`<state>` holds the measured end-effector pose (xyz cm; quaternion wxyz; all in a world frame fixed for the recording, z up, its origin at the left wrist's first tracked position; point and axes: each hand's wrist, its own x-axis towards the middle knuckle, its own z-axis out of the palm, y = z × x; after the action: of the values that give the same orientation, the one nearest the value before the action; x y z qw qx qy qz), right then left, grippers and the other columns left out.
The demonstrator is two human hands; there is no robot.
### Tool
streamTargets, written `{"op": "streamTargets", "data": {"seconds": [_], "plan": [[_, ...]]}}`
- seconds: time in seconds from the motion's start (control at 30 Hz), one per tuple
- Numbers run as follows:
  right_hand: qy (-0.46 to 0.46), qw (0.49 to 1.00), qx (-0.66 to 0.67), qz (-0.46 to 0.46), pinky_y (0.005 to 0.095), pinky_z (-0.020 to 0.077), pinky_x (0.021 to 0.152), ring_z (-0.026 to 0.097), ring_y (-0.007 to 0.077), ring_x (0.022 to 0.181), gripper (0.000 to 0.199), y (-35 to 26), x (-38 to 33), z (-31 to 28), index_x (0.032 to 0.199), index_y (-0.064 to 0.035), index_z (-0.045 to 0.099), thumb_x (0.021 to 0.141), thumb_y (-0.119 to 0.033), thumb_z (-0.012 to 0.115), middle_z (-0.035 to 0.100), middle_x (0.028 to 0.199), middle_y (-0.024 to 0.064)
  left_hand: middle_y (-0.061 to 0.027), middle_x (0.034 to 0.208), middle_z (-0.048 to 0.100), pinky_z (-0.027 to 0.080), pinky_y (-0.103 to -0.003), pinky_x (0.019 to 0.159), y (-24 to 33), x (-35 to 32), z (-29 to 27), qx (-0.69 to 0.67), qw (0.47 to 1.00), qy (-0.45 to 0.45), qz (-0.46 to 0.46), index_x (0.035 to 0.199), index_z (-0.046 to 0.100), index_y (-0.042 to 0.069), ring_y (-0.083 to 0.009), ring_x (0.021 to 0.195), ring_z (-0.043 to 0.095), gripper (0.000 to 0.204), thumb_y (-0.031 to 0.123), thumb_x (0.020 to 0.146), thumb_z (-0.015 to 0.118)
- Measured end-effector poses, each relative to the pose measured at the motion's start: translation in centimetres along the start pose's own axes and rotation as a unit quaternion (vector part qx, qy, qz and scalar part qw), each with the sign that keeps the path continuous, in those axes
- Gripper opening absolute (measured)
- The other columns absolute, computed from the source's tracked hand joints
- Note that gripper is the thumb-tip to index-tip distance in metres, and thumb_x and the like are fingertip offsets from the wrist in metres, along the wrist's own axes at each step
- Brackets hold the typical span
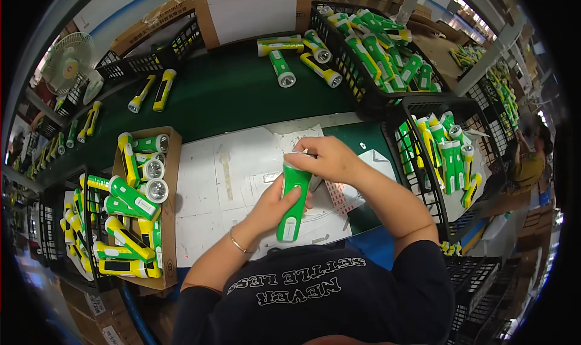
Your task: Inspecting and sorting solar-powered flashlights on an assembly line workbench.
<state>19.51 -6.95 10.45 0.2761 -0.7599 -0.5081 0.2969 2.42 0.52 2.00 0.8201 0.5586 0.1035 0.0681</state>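
Observation:
A green flashlight [293, 200] stands nearly upright in front of my body, its head end toward the far side. My left hand [275, 207] is wrapped round its green barrel, thumb across the front. At the top, my right hand [327, 157] has its fingers closed on the flashlight's head, thumb and fingertips at the rim. The lens end is mostly hidden under those fingers. Beneath both hands lies a white work sheet [212, 224] with worn tape and marks on it.
On my left stands a cardboard box [171, 194] full of green and yellow flashlights. A black crate [417, 106] of them is on my right, and another crate [357, 97] sits farther back. Loose flashlights [281, 68] lie on the green conveyor belt [224, 97]. A fan [68, 64] is far left.

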Motion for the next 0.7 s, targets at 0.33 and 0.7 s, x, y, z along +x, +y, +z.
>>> {"op": "streamTargets", "data": {"seconds": [0.33, 0.7], "plan": [[0.070, 0.992, 0.104, 0.008, 0.0278, 0.0423, 0.057, 0.057, 0.0145, 0.059, 0.039, 3.8, -4.2, 5.8, 0.109, -0.0060, 0.055, 0.085, -0.036, 0.060, 0.062, 0.064, 0.0073, -0.0110, 0.086, 0.060, 0.051, -0.029, 0.057, -3.1, -2.0, -1.4, -0.221, 0.958, 0.159, -0.085, 0.108, 0.051, 0.003, -0.0166, 0.068, 0.058, 0.037, 0.037, 0.095, 0.044], [0.130, 0.976, -0.042, -0.171, 0.0360, 0.0451, 0.062, 0.057, 0.0279, 0.068, 0.016, 3.6, -6.5, 8.2, 0.085, -0.0034, 0.057, 0.086, -0.020, 0.056, 0.057, 0.077, 0.0116, -0.0086, 0.074, 0.058, 0.048, -0.028, 0.051, -2.2, -1.7, -1.0, -0.232, 0.955, 0.168, -0.079, 0.098, 0.053, 0.002, -0.0176, 0.057, 0.056, 0.036, 0.037, 0.093, 0.047]]}}
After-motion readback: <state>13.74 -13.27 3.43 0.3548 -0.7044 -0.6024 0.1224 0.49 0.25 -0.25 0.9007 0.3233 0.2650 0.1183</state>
